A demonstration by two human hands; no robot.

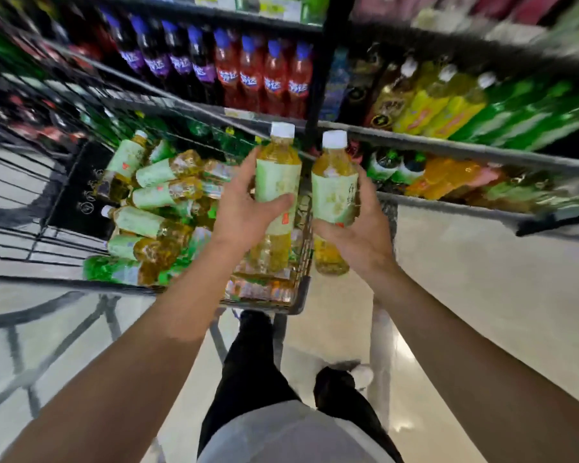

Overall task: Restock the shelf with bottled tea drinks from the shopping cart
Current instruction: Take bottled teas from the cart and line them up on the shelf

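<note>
Shelf (448,147): fills the upper half of the frame, grey edges running from the upper left down to the right; rows of purple-capped and blue-capped soda bottles (248,75) stand at upper centre, yellow and green bottles at upper right, all blurred.
Shopping cart (301,292): black wire basket at centre left, its near rim crossing the middle of the frame.
Tea bottles in cart (154,195): a loose pile lying on their sides, pale green labels, amber liquid, white caps where visible.
Person: two bare forearms reach up from the lower corners; dark trousers and a shoe show at bottom centre on the pale floor (465,295).
Left hand (244,208): centre of the frame, over the cart's right part; the grip is curled round a bottle, thumb across the label front, fingers wrapped behind.
Left tea bottle (278,172): upright, cap towards the shelf edge, label inside the grip, its base hanging below the hand above the cart.
Right hand (361,228): just right of centre, beyond the cart's right rim; the grip cups a second bottle from the right and below, thumb under the label.
Right tea bottle (335,188): upright, just beside the left one and not clearly touching it, cap and shoulders above the grip, base showing below the palm.
</note>
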